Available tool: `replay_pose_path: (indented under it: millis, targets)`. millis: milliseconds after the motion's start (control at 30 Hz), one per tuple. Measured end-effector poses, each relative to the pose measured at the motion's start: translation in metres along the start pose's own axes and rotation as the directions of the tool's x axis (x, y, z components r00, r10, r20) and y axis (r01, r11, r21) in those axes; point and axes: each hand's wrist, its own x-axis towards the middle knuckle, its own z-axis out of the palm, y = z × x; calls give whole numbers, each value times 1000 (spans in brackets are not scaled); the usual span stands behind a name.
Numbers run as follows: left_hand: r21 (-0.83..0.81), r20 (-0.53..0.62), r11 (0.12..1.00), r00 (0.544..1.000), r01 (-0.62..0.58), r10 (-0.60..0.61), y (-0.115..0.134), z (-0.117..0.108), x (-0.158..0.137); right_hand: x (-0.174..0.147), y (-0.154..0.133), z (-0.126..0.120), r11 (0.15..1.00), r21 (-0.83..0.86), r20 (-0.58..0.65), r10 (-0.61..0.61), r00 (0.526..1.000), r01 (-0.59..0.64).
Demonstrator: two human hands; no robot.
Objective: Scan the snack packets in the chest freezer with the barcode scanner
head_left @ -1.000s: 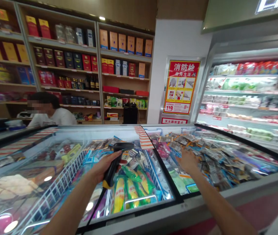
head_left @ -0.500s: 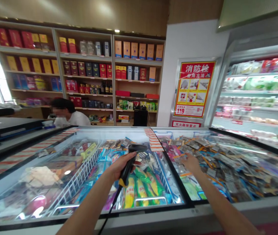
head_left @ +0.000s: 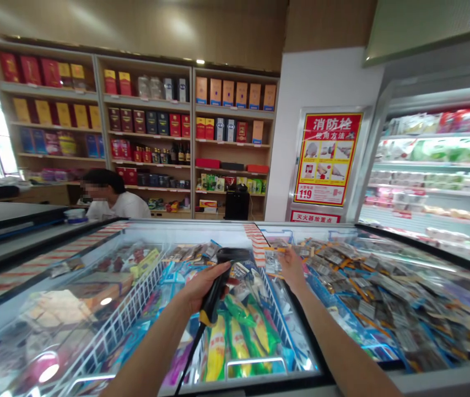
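My left hand (head_left: 205,288) is wrapped round the handle of a black and yellow barcode scanner (head_left: 216,295), its head pointing to the right. A black cable (head_left: 190,355) hangs from the handle's lower end. Between the fingertips of my right hand (head_left: 293,269) is a small clear packet (head_left: 273,260) with an orange edge, held a little to the right of the scanner head. Both hands are above a glass-topped chest freezer (head_left: 296,380). Below the scanner lie yellow and green ice-cream packs (head_left: 238,336) in a white wire basket (head_left: 278,309).
Many similar packets (head_left: 377,292) fill the freezer's right section. Further left, bagged goods (head_left: 59,309) lie under glass. A person (head_left: 113,196) in a white top sits behind the freezer, before shelves (head_left: 147,102) of boxes. A refrigerated display (head_left: 437,165) stands at the right.
My right hand has moved left and slightly up from the packets, bringing one packet beside the scanner head. My left hand stays nearly in place with the scanner. The view has tilted slightly.
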Motion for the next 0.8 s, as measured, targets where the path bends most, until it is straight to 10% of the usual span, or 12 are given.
replay_pose_path:
  millis: [300,800]
  targets:
    - [-2,25,1000,999,-23,23,-2,-6,4,-7,11,8,990,125,-10,70,998,-68]
    - [7,95,1000,995,16,-17,1,9,21,-1,12,-1,990,-138,-59,12,998,-20]
